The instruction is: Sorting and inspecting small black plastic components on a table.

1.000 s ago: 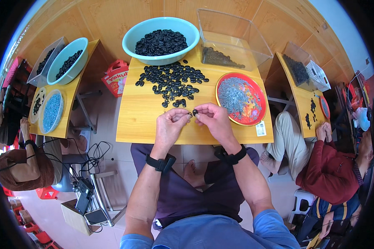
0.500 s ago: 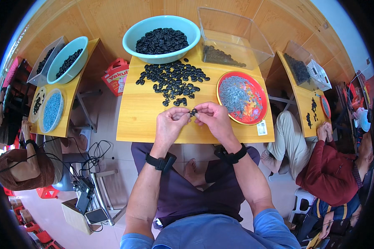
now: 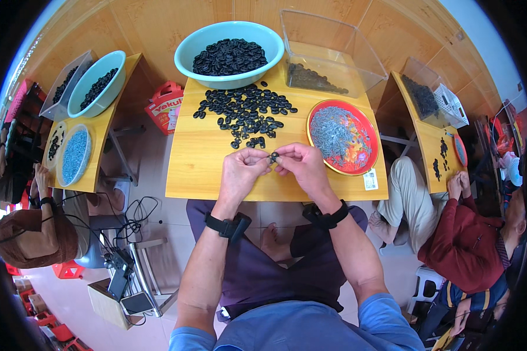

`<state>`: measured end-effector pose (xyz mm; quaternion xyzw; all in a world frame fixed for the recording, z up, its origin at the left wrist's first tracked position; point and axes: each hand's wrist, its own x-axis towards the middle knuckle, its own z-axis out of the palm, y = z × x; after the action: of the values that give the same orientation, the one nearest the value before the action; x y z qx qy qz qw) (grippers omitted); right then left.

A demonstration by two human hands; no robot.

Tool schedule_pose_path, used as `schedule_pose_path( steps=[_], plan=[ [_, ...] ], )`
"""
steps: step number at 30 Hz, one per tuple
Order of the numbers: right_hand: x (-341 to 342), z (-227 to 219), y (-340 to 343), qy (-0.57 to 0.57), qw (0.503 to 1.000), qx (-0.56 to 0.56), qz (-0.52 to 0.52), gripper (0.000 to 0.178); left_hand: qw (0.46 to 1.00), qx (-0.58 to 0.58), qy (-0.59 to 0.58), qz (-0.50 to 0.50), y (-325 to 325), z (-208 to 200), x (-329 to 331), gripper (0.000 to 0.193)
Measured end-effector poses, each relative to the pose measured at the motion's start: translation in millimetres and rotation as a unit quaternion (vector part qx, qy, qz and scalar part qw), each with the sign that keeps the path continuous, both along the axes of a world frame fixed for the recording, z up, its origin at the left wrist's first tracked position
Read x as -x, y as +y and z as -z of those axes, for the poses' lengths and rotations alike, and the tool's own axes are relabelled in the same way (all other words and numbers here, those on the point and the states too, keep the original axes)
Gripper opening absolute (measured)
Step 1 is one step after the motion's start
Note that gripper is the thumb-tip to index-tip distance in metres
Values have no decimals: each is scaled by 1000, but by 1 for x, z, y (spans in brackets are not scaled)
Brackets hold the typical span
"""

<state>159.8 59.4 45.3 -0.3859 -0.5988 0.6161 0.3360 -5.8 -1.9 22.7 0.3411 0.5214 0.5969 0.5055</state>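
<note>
Above the near edge of the table, my left hand (image 3: 242,169) and my right hand (image 3: 303,168) meet fingertip to fingertip. Between them they pinch a small black oval piece (image 3: 274,157) with holes in it; the fingers partly cover it. Just beyond the fingertips lies a loose spread of similar black oval pieces (image 3: 240,114). To the right of my right hand stands a round red tray (image 3: 367,131) with a gold rim, holding a heap of thin grey metal pins (image 3: 331,126).
At the back of the table (image 3: 199,175) stand a turquoise basin (image 3: 184,55) full of black pieces and a clear plastic bin (image 3: 334,35) with dark pieces inside. Co-workers sit at side tables (image 3: 108,140) left and right. A cable tangle (image 3: 137,219) lies lower left.
The black piece has turned slightly between my fingertips. Both hands stay in nearly the same place, and the view has shifted a little.
</note>
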Motion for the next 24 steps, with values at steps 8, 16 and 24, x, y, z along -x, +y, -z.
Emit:
schedule_pose_path(
  steps=[8,16,24],
  plan=[
    [3,-1,0,-1,1000,5,9,17,1000,-7,-2,-15,-1,-1,-2,10],
    [9,0,-1,-9,1000,-7,18,15,1000,1,-10,-29,-1,-4,-4,10],
    [-4,-7,10,-43,998,10,-54,23,991,-64,121,2,-8,5,-8,25]
  ],
)
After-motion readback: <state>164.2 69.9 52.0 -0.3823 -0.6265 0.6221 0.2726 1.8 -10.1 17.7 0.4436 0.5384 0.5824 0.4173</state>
